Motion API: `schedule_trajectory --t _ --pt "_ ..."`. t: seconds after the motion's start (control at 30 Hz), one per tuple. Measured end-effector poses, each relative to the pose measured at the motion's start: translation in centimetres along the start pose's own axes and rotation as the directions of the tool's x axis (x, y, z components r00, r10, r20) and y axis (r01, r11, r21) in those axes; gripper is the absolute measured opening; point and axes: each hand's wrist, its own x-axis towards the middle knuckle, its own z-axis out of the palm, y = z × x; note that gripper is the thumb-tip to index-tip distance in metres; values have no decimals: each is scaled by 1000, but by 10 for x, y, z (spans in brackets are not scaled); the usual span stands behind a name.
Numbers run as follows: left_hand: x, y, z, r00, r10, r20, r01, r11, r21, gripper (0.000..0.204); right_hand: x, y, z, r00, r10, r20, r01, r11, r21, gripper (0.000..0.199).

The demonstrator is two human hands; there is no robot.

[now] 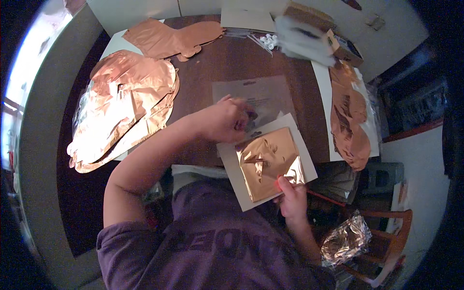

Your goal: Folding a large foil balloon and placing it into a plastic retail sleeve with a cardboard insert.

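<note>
A folded copper-gold foil balloon [268, 162] lies on a white card sheet [232, 164] at the near edge of the brown table [232, 63]. My right hand [292, 195] pinches the foil's near right corner together with the card. My left hand [227, 121] is curled at the card's far left corner, its fingers closed on the edge of a clear plastic sleeve [256, 96] that lies just behind the card. What the fingertips grip exactly is partly hidden by the hand.
Flat rose-gold foil balloons lie at the left [123, 106], the far left [169, 36] and the right [348, 121]. White cards, small white parts [268, 41] and a cardboard box [345, 48] sit at the far edge. A wooden chair with crumpled silver foil [345, 239] stands lower right.
</note>
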Motion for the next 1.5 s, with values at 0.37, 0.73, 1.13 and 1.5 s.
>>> schedule_trajectory --t 0.37,0.73,1.13,1.5 --pt "-3 -4 7 995 -98 30 100 994 -53 15 -6 19 10 996 -77 -40 76 997 -35 11" --pt "-3 -1 7 995 -98 26 98 995 4 19 -10 21 12 981 -169 -98 148 971 -189 16" --pt "1 -2 15 982 -169 81 159 980 124 23 -17 16 27 993 -70 -96 67 997 -42 18" --pt "-13 24 26 966 166 -197 -68 902 427 18 5 38 44 994 -82 -67 97 960 264 28"
